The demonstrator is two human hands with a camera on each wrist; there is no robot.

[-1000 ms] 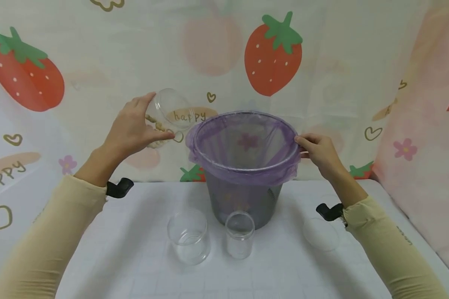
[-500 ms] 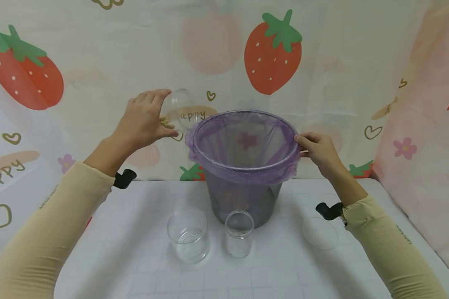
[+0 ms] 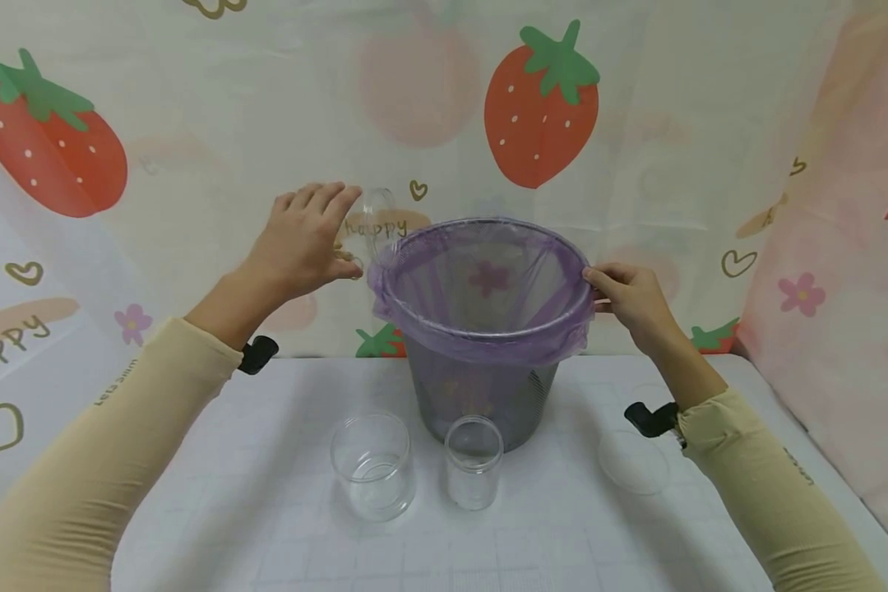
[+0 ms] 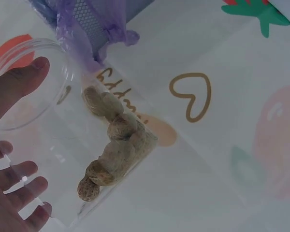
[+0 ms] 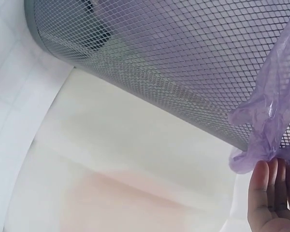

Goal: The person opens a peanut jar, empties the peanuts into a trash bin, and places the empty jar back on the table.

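Note:
My left hand (image 3: 299, 238) grips a clear plastic jar (image 3: 377, 218), tipped on its side with its mouth toward the left edge of the mesh bin (image 3: 481, 403). In the left wrist view, several peanuts in their shells (image 4: 118, 140) lie inside that jar, and the thumb and fingers are around its wall. A purple bag (image 3: 488, 347) lines the bin and folds over its rim. With thumb and fingers, my right hand (image 3: 629, 300) holds the bag-covered rim on the right side; the right wrist view shows the fingertips at the purple film (image 5: 266, 140).
On the white table (image 3: 355, 559), in front of the bin, stand a wide clear jar (image 3: 373, 473) and a narrower one (image 3: 475, 473). A clear round lid (image 3: 634, 463) lies to the right, near the right forearm. A strawberry-printed cloth (image 3: 444, 90) hangs behind.
My left hand has moved right, bringing the jar to the bin's left rim and turning it further over. My right hand stays at the rim; the bin and other jars have not moved.

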